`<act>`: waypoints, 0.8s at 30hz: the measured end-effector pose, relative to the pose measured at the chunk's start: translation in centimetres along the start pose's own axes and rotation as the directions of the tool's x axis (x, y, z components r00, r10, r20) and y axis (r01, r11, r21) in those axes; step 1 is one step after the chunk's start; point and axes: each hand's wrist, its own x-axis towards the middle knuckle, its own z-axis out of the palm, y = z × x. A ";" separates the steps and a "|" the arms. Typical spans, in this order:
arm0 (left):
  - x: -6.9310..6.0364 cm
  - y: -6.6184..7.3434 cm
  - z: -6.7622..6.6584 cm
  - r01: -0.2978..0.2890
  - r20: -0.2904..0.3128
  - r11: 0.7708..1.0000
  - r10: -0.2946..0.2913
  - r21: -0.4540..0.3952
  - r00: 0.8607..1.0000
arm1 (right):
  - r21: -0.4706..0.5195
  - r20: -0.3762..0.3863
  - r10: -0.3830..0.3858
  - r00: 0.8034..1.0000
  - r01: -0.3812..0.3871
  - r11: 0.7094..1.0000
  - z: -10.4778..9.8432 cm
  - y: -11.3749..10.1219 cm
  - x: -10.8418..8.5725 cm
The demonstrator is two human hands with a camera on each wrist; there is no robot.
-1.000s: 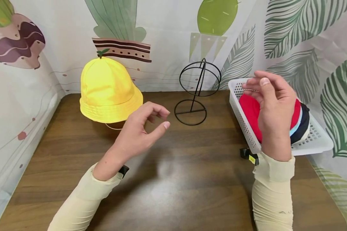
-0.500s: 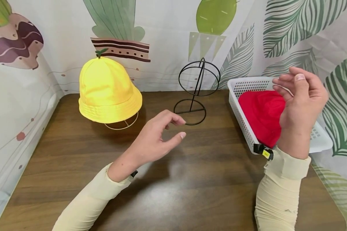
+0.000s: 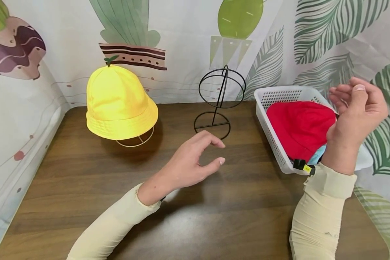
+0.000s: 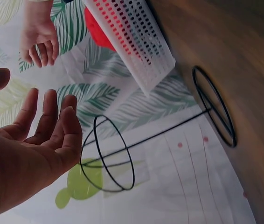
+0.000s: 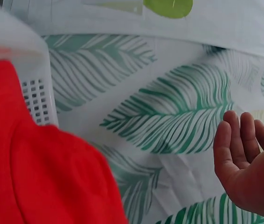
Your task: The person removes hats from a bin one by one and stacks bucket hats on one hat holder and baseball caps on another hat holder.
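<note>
On the worktop, right of the black stand, I see the red hat in a basket. My left grip before the stand and right grip far right of it hang released.

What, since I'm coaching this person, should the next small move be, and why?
Perhaps bring the empty right hand to the red hat lying in the nearby basket: the black stand is bare, while the yellow hat sits on a pale stand.
</note>
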 end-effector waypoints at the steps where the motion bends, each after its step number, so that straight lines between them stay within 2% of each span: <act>1: 0.2 0.0 0.3 -0.004 0.005 1.000 0.004 0.003 1.000 | -0.016 -0.010 0.005 1.000 -0.005 1.000 -0.2 0.1 0.2; 8: 1.5 0.1 2.7 -0.043 0.017 0.999 0.042 0.019 0.999 | -0.124 -0.073 0.040 0.996 -0.049 0.991 -1.5 1.1 1.5; 11: 2.1 0.3 3.7 -0.066 0.023 0.997 0.065 0.029 0.998 | -0.155 -0.076 0.036 0.996 -0.047 0.987 -1.7 1.5 1.8; 15: 3.0 0.5 5.0 -0.079 0.040 0.996 0.077 0.044 0.996 | -0.253 -0.054 0.005 0.999 -0.019 0.967 -1.9 1.9 1.9; 18: 3.8 0.7 6.2 -0.089 0.056 0.995 0.086 0.054 0.995 | -0.402 -0.028 -0.011 1.000 -0.002 0.915 -2.3 2.2 2.0; 20: 4.2 0.9 6.9 -0.105 0.064 0.993 0.101 0.060 0.993 | -0.498 -0.020 0.004 1.000 -0.014 0.867 -2.5 2.4 2.1; 22: 4.6 0.9 7.7 -0.121 0.069 0.990 0.117 0.071 0.991 | -0.574 -0.016 0.030 0.999 -0.034 0.818 -2.8 2.6 2.2; 24: 5.0 1.0 8.4 -0.132 0.070 0.988 0.126 0.084 0.990 | -0.606 -0.021 0.070 0.997 -0.069 0.792 -3.0 3.0 2.4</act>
